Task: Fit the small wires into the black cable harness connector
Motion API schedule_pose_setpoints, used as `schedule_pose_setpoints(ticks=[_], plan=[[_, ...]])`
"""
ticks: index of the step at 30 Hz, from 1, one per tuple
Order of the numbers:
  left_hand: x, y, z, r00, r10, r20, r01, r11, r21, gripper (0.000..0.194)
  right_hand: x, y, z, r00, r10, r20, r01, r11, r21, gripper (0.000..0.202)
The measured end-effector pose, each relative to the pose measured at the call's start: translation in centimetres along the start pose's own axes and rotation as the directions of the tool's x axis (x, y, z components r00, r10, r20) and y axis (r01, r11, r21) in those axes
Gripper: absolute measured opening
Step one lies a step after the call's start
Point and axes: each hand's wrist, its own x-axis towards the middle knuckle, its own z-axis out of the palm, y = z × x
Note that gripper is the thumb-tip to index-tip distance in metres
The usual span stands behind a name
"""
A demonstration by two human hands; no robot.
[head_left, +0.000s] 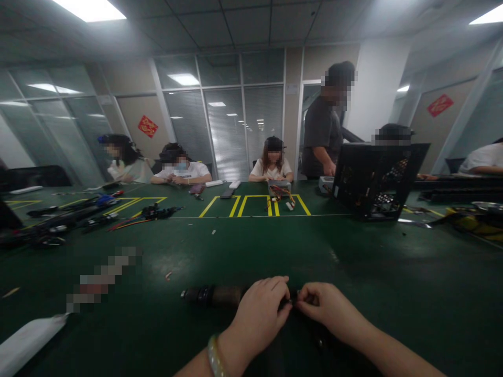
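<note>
A dark, tube-shaped tool (pixel 226 296) with a black ringed end lies across the green table near its front edge. My left hand (pixel 264 306), with a pale bangle at the wrist, is wrapped over the tool's right part. Just to its right, my right hand (pixel 324 306) pinches at the tool's right end, thumb and index finger together. Whatever small piece sits between those fingertips is too small and dark to name. Below my right hand, a dark part with a shiny spot is hard to make out.
A black open computer case (pixel 379 180) stands at the back right. Cables (pixel 153 212) and dark parts lie at the back left. A grey box with coloured wires (pixel 280 188) sits before a seated person. A white object (pixel 31 340) is at the front left. Other people sit or stand beyond.
</note>
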Motion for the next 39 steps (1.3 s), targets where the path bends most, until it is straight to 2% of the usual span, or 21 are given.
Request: schedule_pose_setpoints(ticks=[8, 12, 26, 39], plan=[[0.0, 0.2, -0.4, 0.999, 0.051, 0.014, -0.051, 0.999, -0.006, 0.013, -0.1, -0.2, 0.0, 1.000, 0.001, -0.016, -0.001, 0.999, -0.045, 0.013], [0.1, 0.1, -0.2, 1.000, 0.015, 0.003, -0.015, 1.000, -0.005, 0.017, -0.1, -0.2, 0.0, 1.000, 0.007, -0.010, -0.008, 0.999, -0.052, 0.013], [0.4, 0.3, 0.4, 1.000, 0.002, 0.026, -0.004, 0.997, 0.078, 0.002, -0.1, -0.6, -0.3, 0.998, -0.037, -0.049, 0.026, 0.977, -0.211, 0.012], [0.3, 0.5, 0.3, 0.999, -0.033, 0.016, 0.031, 0.995, 0.097, 0.005, -0.2, -1.1, -0.5, 0.999, -0.029, -0.041, 0.021, 0.981, -0.192, 0.010]])
